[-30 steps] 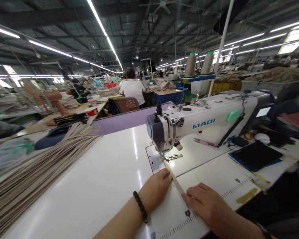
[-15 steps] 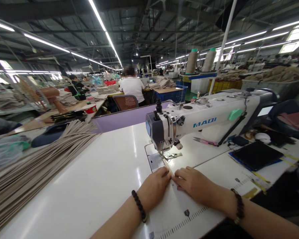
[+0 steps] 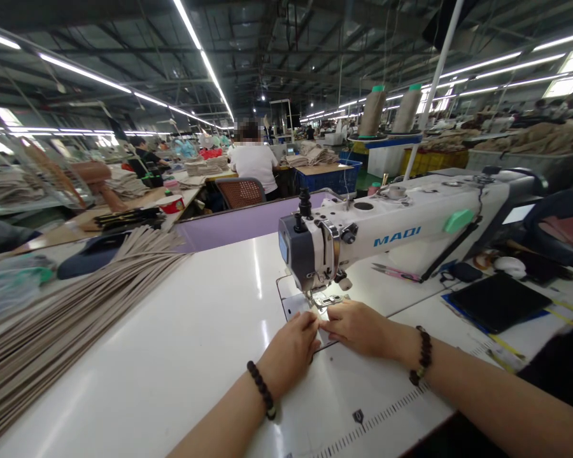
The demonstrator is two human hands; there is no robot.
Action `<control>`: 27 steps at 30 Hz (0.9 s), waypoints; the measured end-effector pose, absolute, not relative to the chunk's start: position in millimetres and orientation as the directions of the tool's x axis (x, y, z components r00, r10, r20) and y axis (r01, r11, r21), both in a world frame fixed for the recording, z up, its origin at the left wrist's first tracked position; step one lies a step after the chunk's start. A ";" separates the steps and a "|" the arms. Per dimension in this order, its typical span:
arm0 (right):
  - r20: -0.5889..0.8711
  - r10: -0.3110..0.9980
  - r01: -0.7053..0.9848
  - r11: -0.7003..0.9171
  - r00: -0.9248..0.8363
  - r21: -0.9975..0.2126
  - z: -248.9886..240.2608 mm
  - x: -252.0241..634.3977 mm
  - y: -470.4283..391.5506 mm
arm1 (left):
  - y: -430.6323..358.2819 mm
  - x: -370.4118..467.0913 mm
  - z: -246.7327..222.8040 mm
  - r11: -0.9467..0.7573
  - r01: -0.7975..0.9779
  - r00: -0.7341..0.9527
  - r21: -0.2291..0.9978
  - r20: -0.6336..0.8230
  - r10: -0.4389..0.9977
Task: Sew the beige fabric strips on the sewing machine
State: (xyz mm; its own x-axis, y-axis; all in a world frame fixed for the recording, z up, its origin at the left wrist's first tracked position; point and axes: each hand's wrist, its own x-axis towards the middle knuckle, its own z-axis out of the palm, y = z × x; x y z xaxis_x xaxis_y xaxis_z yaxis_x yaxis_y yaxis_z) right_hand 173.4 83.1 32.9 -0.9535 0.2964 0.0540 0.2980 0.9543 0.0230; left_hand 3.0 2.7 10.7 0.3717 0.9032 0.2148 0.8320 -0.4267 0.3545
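Two sets of curled fingers, left hand [image 3: 290,350] and right hand [image 3: 363,327], nearly meet beside the sewing machine [image 3: 358,245], probably for close control; any grip is hidden.

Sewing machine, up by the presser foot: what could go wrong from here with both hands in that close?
Fingers could get pinched or stuck: the left hand and right hand both have fingertips just in front of the presser foot of the sewing machine.
Whatever lies under the fingertips is mostly hidden, so a crooked feed might go unnoticed.
The pink snips, lying beyond the right hand, might get knocked.
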 end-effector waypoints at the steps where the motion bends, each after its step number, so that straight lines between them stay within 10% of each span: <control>1: 0.065 0.300 0.302 0.953 -0.952 0.013 32.3 172.5 84.0 | 3.5 2.3 11.3 -0.414 0.837 0.361 0.358 0.207 0.909; 27: 0.148 0.375 0.374 0.927 -0.915 -0.036 17.5 167.5 88.3 | 58.7 -32.6 10.5 -0.270 0.886 0.189 0.377 0.238 0.953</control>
